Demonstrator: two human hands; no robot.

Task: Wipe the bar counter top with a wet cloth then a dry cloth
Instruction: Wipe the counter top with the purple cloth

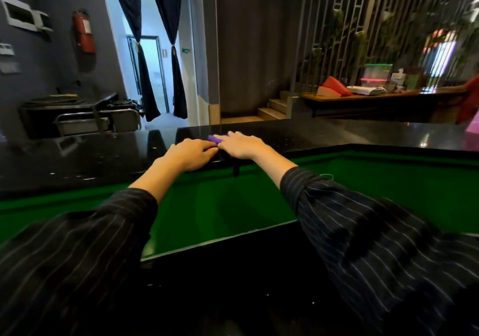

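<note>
The black speckled bar counter top (324, 135) bends around a corner in front of me. At that corner both my hands rest palm down, side by side. A small purple cloth (215, 138) shows between them, mostly covered by the fingers. My right hand (241, 145) lies flat over the cloth. My left hand (193, 154) is curled at the counter's inner edge, its fingertips touching the cloth's near side. A dark strip (236, 168) hangs down from the edge below the hands.
Below the counter runs a green inner face (233, 206). Metal trays (83, 124) and a sink area stand at the left. A fire extinguisher (83, 31) hangs on the wall. A far wooden counter (375, 94) holds containers; a person in red (470, 100) stands at the right edge.
</note>
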